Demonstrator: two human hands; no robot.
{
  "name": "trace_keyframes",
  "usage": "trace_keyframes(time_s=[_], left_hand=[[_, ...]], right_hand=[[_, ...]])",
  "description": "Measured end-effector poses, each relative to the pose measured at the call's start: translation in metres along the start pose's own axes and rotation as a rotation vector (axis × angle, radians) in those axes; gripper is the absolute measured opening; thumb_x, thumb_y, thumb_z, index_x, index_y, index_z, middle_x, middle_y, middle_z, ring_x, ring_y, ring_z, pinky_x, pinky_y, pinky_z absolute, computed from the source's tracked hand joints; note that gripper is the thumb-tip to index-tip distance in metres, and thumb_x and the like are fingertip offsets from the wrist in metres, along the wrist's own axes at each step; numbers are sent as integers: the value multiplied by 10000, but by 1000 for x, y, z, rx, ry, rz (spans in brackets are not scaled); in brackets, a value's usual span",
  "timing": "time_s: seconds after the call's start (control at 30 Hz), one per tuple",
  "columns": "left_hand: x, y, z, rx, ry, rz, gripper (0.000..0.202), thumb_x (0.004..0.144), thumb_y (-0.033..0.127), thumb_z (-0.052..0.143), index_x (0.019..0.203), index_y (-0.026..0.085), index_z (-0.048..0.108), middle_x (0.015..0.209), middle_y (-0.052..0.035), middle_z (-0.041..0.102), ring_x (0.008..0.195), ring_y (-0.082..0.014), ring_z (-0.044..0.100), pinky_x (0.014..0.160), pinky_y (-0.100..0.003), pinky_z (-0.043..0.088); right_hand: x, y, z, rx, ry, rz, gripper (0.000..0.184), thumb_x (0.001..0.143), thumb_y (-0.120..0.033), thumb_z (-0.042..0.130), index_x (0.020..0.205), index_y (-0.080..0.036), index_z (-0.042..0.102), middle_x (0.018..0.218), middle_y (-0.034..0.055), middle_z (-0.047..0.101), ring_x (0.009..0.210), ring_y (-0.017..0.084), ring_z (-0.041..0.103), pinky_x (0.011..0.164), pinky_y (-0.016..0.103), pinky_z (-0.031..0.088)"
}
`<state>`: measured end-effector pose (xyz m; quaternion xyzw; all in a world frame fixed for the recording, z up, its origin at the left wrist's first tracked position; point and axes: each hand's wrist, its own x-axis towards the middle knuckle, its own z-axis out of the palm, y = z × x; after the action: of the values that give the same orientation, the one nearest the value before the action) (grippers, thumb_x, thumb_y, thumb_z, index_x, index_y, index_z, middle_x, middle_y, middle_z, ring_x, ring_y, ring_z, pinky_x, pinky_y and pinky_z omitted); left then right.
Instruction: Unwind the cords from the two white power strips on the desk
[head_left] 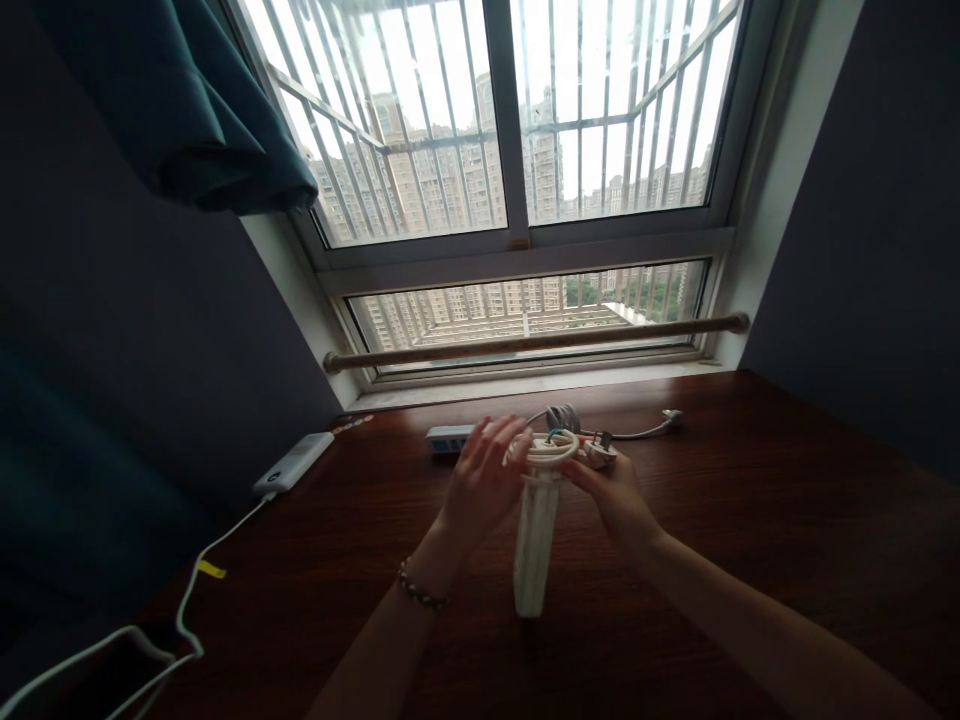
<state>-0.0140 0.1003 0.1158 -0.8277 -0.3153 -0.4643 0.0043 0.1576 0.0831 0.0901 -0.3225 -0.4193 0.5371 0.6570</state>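
A long white power strip (pixel 535 550) stands nearly upright in front of me, slightly tilted, with its white cord (pixel 556 455) looped in a coil around the upper end. My left hand (pixel 484 470) has its fingers bent over the left side of the coil, a little smeared by motion. On the right side, my right hand (pixel 619 500) pinches the coil with the thumb in front. The cord's plug (pixel 600 450) lies at the fingers of that hand, prongs pointing up. Parts of the fingers on both hands are hidden behind the coil.
Behind my hands lies another power strip (pixel 448 438), with a grey bundled cord (pixel 564 418) and a plug (pixel 673 419). A white box-like device (pixel 294 464) with a white cable (pixel 184 600) lies at left. A wooden rail (pixel 525 345) crosses the window beyond the brown tabletop (pixel 750 520).
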Motion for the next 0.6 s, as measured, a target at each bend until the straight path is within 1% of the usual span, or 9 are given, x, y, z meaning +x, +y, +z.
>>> trace_keyframes(time_s=[0.03, 0.07, 0.1, 0.2, 0.27, 0.33, 0.4, 0.47, 0.6], left_hand=[[0, 3, -3, -19, -95, 46, 332, 766, 157, 532, 1092, 208, 572, 1119, -98, 571, 1118, -239, 471, 1039, -417, 235], [1, 6, -6, -57, -147, 46, 300, 774, 157, 523, 1062, 214, 589, 1045, -94, 596, 1049, -234, 507, 1000, -392, 287], [2, 9, -8, -106, -153, 11, 271, 776, 167, 526, 1034, 210, 597, 995, -97, 599, 992, -233, 521, 948, -366, 333], [6, 20, -12, -266, -34, -158, 148, 760, 198, 553, 900, 191, 599, 868, -71, 563, 824, -204, 516, 756, -287, 392], [10, 24, -17, -383, 27, -291, 71, 737, 195, 573, 807, 182, 575, 763, -25, 529, 691, -157, 478, 640, -243, 367], [14, 26, -23, -557, 56, -438, 86, 688, 191, 601, 748, 173, 542, 667, 16, 480, 593, -117, 411, 550, -213, 315], [16, 25, -29, -780, 66, -579, 129, 632, 188, 609, 725, 165, 521, 620, 34, 450, 560, -97, 381, 522, -198, 291], [17, 22, -36, -963, 41, -692, 160, 588, 190, 608, 714, 157, 515, 600, 35, 454, 549, -91, 399, 520, -193, 300], [17, 17, -44, -1058, -48, -812, 210, 541, 174, 656, 709, 138, 537, 586, 21, 509, 528, -91, 462, 503, -188, 328]], right_hand=[[0, -1, 0, -18, 3, -12, 464, 560, -253, 791, 967, -131, 605, 944, 74, 652, 896, 227, 587, 840, 353, 441], [0, -3, 0, -45, -10, -23, 465, 560, -251, 791, 968, -131, 601, 930, 69, 654, 880, 225, 588, 822, 347, 446], [-1, -5, 0, -77, -35, -33, 460, 575, -258, 783, 976, -132, 596, 924, 65, 653, 870, 222, 589, 805, 340, 452], [-4, -13, 0, -200, -132, -97, 410, 677, -312, 717, 1022, -142, 576, 944, 59, 645, 870, 212, 588, 782, 326, 459], [-8, -19, 0, -289, -150, -155, 387, 728, -340, 673, 1043, -147, 560, 958, 58, 641, 869, 210, 587, 770, 321, 462], [-11, -24, -1, -405, -123, -225, 353, 741, -352, 662, 1012, -149, 563, 926, 55, 645, 837, 208, 592, 734, 306, 465], [-13, -29, -2, -506, -98, -312, 296, 748, -350, 657, 956, -158, 569, 896, 49, 651, 804, 199, 601, 702, 285, 465], [-14, -32, -3, -574, -111, -404, 239, 761, -336, 649, 916, -172, 570, 880, 41, 657, 794, 190, 611, 696, 267, 464], [-16, -37, -4, -726, -201, -548, 275, 714, -333, 701, 912, -186, 577, 829, 24, 661, 722, 166, 623, 634, 228, 461]])
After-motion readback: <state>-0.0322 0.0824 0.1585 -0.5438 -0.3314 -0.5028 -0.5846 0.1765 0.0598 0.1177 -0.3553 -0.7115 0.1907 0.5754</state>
